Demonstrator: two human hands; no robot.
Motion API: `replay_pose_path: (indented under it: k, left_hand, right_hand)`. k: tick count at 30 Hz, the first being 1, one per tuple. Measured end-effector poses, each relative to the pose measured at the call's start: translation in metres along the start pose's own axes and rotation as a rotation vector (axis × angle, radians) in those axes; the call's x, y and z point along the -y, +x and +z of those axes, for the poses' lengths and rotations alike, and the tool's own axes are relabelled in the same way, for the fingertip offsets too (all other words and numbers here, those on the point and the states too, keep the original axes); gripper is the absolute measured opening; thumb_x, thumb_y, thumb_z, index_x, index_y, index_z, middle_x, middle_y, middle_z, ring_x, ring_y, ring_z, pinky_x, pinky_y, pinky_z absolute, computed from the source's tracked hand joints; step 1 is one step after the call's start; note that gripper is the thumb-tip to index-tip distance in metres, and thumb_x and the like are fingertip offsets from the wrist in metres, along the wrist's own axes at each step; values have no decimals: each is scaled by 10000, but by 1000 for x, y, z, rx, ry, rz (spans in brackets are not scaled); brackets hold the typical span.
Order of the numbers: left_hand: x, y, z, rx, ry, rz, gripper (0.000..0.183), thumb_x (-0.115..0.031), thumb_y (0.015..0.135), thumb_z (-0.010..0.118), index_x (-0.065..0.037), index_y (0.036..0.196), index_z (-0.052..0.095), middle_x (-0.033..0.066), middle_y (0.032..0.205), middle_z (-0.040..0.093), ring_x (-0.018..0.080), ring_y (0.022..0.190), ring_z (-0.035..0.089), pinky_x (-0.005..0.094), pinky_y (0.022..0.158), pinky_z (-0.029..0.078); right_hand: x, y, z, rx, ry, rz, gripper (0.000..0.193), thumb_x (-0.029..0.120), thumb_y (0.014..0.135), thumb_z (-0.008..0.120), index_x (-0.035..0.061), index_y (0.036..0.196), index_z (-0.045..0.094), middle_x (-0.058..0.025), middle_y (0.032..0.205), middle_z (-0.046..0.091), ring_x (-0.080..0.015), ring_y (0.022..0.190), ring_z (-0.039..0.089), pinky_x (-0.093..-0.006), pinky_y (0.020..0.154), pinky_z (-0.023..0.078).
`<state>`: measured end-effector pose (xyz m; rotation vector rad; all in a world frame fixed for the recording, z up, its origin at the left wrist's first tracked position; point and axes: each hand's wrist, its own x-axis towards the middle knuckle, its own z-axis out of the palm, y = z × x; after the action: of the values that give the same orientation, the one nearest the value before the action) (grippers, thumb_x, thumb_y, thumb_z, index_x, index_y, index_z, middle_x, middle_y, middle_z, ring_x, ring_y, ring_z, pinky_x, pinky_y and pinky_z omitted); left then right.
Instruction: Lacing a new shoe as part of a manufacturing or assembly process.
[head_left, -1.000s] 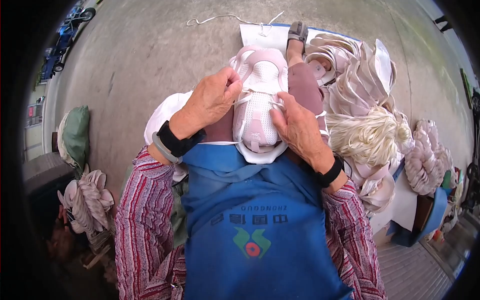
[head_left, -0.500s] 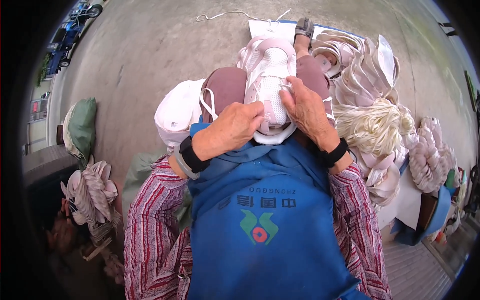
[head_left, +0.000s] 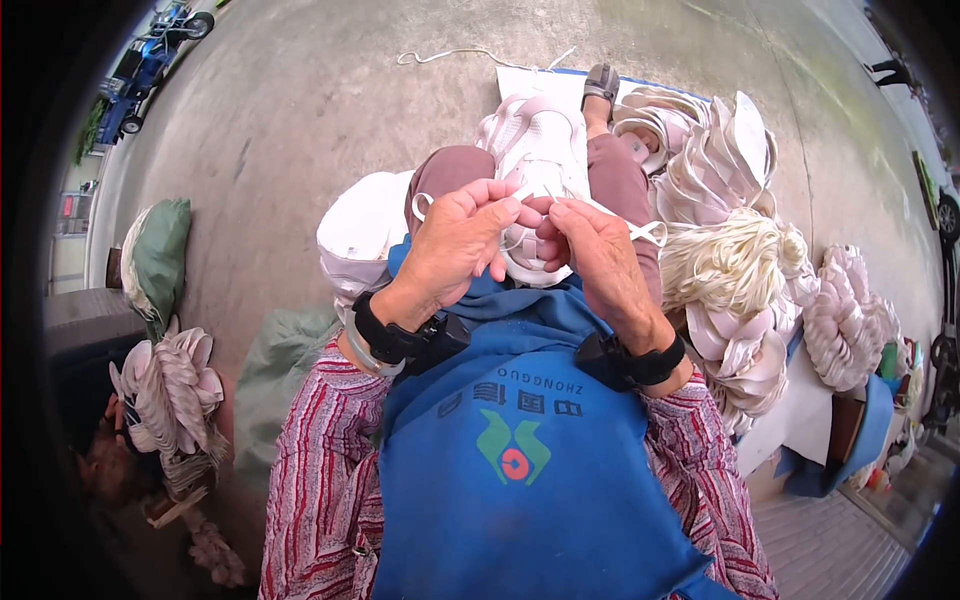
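A white and pale pink shoe upper (head_left: pixel 538 135) lies between my knees, its near end under my hands. Just above it, my left hand (head_left: pixel 452 245) pinches a thin white shoelace (head_left: pixel 648 233) between thumb and forefinger. Close against it, fingertips almost meeting, my right hand (head_left: pixel 597 262) pinches the lace too. One loop of lace trails out to the right, past my right fingers, over the knee. The lace between the fingertips is partly hidden, so its exact path cannot be made out.
More pale uppers (head_left: pixel 365 215) rest by my left knee. To the right lie stacked uppers (head_left: pixel 725 155), a bundle of cream laces (head_left: pixel 735 260) and another pile (head_left: pixel 848 320). A green sack (head_left: pixel 160 265) stands far left. A loose lace (head_left: pixel 470 52) lies on the floor ahead.
Both hands have lifted from the upper and come together above it, now pinching the lace. A loop of lace now extends to the right of my right hand.
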<state>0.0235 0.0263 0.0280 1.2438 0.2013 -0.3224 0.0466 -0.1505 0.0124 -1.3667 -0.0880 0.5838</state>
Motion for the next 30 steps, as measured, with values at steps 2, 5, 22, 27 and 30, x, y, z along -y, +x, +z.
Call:
replay_pose_path:
  k: [2, 5, 22, 27, 30]
  left_hand:
    - [4, -2, 3, 11, -90, -5, 242, -233, 957, 539, -6, 1041, 537, 60, 907, 627, 3, 437, 395, 177, 399, 417]
    - [4, -4, 10, 4, -10, -48, 243, -248, 955, 545, -17, 1029, 543, 28, 845, 595, 9, 436, 406, 174, 379, 398]
    - [-1, -9, 40, 120, -100, -33, 299, -251, 986, 430, 10, 1071, 548, 22, 754, 532, 48, 482, 467, 196, 382, 432]
    - [-2, -17, 37, 151, 187, 34, 321, -292, 1003, 418, 2, 984, 546, 11, 698, 512, 46, 404, 386, 199, 391, 417]
    - [-8, -21, 37, 149, 267, 25, 349, -318, 996, 430, -15, 902, 577, 16, 683, 540, 64, 464, 499, 188, 406, 401]
  right_hand:
    - [-3, -2, 6, -38, -37, -41, 329, 244, 944, 500, -10, 1105, 633, -42, 853, 594, -69, 737, 512, -223, 653, 443]
    - [-12, -2, 9, -69, -87, -76, 341, 239, 942, 502, -31, 1108, 627, -30, 852, 594, -77, 752, 514, -241, 684, 445]
    - [-1, -10, 13, -42, 327, -154, 304, 168, 949, 537, -50, 1151, 597, -73, 1087, 526, -119, 908, 574, -246, 781, 484]
    - [14, -17, 6, 55, 326, -170, 278, 168, 953, 533, -44, 1113, 612, -55, 897, 567, -93, 680, 558, -232, 629, 465]
    - [19, -19, 3, 46, 286, -193, 271, 177, 952, 540, -40, 1095, 620, -39, 842, 568, -81, 620, 529, -227, 601, 450]
